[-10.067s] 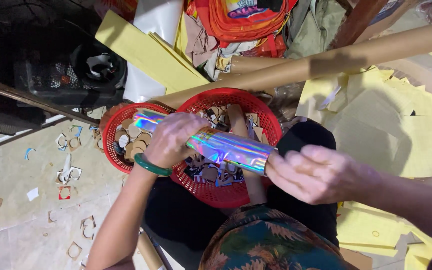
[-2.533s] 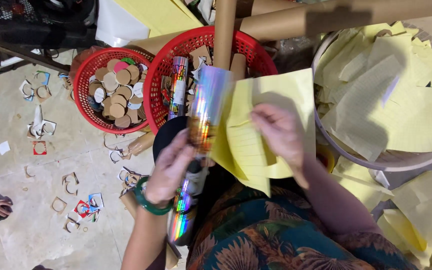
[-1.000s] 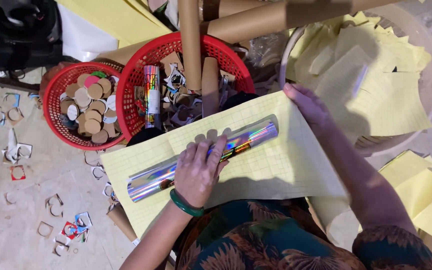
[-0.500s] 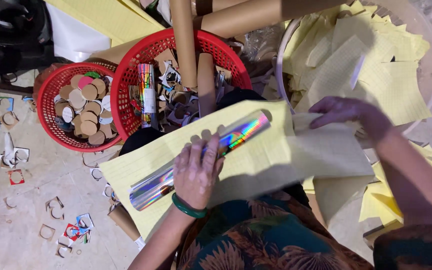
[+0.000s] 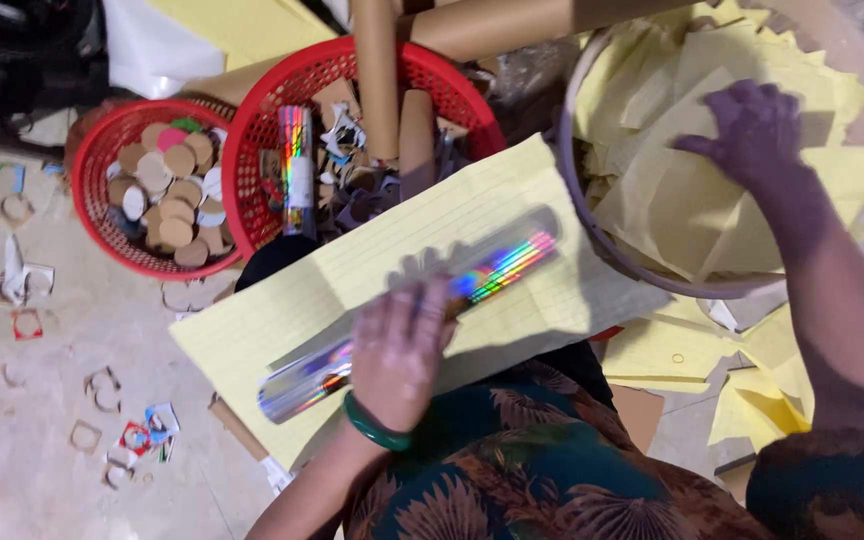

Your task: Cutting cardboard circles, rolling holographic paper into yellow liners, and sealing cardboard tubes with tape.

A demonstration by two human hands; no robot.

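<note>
One foil tube (image 5: 492, 275) lies slantwise on a yellow sheet (image 5: 372, 270) across the lap, under the left hand (image 5: 402, 345), whose flat, spread fingers press its middle. Right hand (image 5: 752, 125) rests open on papers in the tub (image 5: 572, 190), well apart.

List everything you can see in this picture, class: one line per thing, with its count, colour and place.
Shiny tube: one, rainbow-silver, lying on the yellow sheet.
Lined sheet: one, yellow, across the lap.
Baskets: two, red, upper left, side by side.
Card discs: many, mostly brown, in the left basket.
Cardboard tubes: several, brown, in and above the right basket.
Tub: one, pale, upper right, full of yellow paper.
Scraps: many, mixed colours, on the floor.
Left hand: pressing on the shiny tube.
Right hand: on the paper in the tub.
</note>
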